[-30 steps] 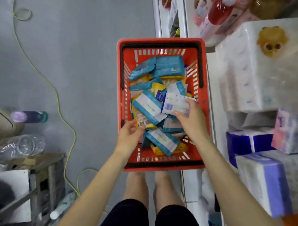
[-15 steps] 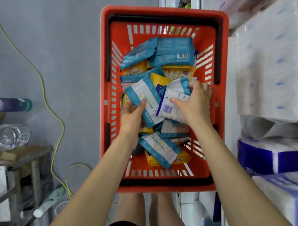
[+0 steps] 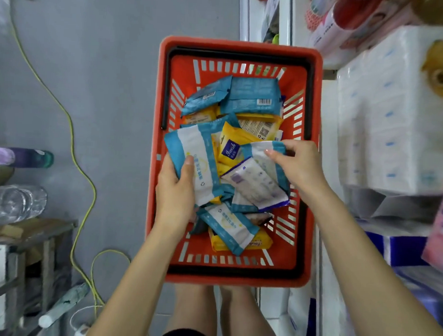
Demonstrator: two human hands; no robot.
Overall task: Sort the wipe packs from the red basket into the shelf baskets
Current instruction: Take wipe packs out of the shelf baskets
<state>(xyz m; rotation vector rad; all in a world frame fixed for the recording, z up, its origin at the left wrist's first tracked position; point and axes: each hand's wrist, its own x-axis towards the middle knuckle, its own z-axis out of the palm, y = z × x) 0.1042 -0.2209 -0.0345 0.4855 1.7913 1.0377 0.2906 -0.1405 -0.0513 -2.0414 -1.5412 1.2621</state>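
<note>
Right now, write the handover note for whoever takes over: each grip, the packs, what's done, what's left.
Left grip holds a blue-and-white pack over the red basket.
Right grip pinches a second blue-and-white pack; a purple-edged pack lies against it.
Blue and yellow packs are piled in the basket.
Done: nothing seen shelved; shelf baskets are out of view.
Left: carry the held packs over, then the pile.

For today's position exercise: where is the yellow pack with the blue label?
Head view: the yellow pack lies in the red basket, between the left hand's teal pack and the right hand's white pack.
</note>
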